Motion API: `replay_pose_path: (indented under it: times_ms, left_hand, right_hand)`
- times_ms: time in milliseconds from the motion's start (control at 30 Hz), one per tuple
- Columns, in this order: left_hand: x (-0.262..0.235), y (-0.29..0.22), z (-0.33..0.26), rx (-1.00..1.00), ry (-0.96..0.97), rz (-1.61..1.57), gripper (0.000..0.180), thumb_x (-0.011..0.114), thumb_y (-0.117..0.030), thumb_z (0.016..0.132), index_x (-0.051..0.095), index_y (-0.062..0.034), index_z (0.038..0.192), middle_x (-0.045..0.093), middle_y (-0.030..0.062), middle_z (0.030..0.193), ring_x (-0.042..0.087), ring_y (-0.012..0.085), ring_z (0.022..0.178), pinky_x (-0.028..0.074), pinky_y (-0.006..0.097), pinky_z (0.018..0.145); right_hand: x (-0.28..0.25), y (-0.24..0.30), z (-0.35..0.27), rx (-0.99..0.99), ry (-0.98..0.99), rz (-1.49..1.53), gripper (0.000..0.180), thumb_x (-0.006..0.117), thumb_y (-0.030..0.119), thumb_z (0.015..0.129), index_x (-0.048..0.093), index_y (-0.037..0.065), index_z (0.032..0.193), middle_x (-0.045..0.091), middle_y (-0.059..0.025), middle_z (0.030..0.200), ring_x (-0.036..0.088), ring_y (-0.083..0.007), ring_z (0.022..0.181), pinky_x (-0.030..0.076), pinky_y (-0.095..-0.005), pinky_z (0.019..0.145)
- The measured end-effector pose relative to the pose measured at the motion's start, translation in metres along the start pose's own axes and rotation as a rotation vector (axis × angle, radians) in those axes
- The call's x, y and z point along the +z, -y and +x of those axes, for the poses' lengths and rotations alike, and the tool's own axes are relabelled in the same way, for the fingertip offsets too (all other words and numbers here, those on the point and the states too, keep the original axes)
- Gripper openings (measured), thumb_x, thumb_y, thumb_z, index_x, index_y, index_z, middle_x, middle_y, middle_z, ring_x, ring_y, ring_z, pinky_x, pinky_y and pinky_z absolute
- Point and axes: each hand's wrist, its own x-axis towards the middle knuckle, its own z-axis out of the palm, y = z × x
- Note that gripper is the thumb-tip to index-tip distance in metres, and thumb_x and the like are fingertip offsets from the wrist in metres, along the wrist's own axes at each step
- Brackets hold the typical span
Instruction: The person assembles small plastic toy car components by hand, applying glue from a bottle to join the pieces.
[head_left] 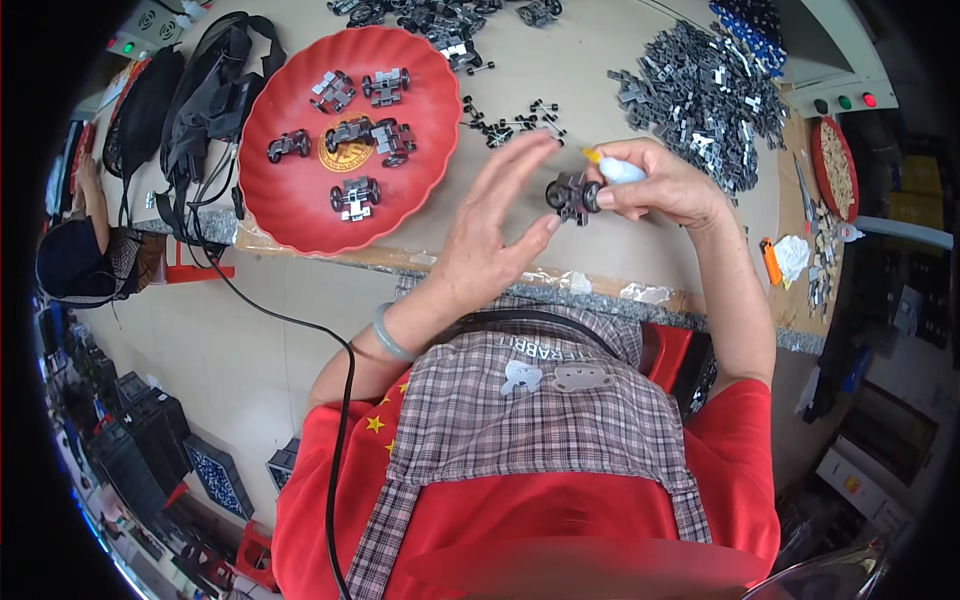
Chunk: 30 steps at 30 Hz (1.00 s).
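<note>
My right hand (672,185) is closed round a small white squeeze bottle (622,171) with a yellow tip that points up and left. At its fingertips is a small dark toy car chassis (571,197) with black wheels, raised over the near part of the table. My left hand (487,225) is open beside the chassis, its fingers stretched out and its thumb tip close to the lower edge. Whether that thumb touches it, I cannot tell. Several similar chassis (355,198) lie in a red scalloped plate (275,215) on the left.
Black wheel-and-axle pieces (512,126) lie beyond my hands. A large heap of grey parts (700,100) is at the far right, and more chassis (440,20) are piled at the back. An orange tool (770,262) rests near the right edge. A black cable (345,400) hangs at the left.
</note>
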Motion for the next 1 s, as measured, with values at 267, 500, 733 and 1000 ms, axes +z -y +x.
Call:
replay_pose_path:
  times_ms: [267, 500, 733, 1000]
  left_hand:
    - [0.012, 0.002, -0.012, -0.379, 0.154, -0.363, 0.039, 0.064, -0.003, 0.081, 0.056, -0.0035, 0.119, 0.059, 0.0094, 0.099, 0.063, 0.0167, 0.092, 0.055, 0.029, 0.075]
    - [0.018, 0.014, -0.019, -0.511, 0.259, -0.466, 0.038, 0.063, -0.003, 0.084, 0.056, -0.0038, 0.121, 0.056, 0.0034, 0.092, 0.06, 0.0095, 0.082, 0.053, 0.025, 0.072]
    - [0.014, 0.015, -0.015, -0.599, 0.113, -0.745, 0.042, 0.059, 0.001, 0.085, 0.053, -0.001, 0.127, 0.057, 0.0039, 0.098, 0.058, 0.0088, 0.087, 0.053, 0.025, 0.08]
    - [0.013, 0.017, -0.013, -0.61, 0.071, -0.83, 0.036, 0.057, 0.0, 0.087, 0.051, -0.0012, 0.122, 0.058, 0.0082, 0.101, 0.062, 0.0146, 0.091, 0.055, 0.031, 0.083]
  right_hand:
    - [0.013, -0.024, -0.01, 0.054, 0.013, -0.02, 0.022, 0.072, 0.016, 0.079, 0.062, 0.003, 0.094, 0.056, 0.0035, 0.067, 0.044, -0.0028, 0.05, 0.032, -0.0168, 0.046]
    - [0.021, -0.04, -0.02, 0.011, -0.176, 0.044, 0.019, 0.071, 0.015, 0.082, 0.065, 0.003, 0.095, 0.06, 0.0022, 0.069, 0.046, -0.0022, 0.052, 0.035, -0.0167, 0.047]
    - [-0.001, -0.064, -0.018, -0.312, -0.828, -0.488, 0.011, 0.065, 0.004, 0.083, 0.067, 0.004, 0.094, 0.066, 0.001, 0.086, 0.056, -0.0059, 0.066, 0.044, -0.021, 0.058]
    - [0.004, -0.051, -0.008, -0.544, -0.722, -1.105, 0.02, 0.064, -0.003, 0.073, 0.065, 0.005, 0.091, 0.062, -0.006, 0.096, 0.063, -0.0287, 0.078, 0.051, -0.0364, 0.07]
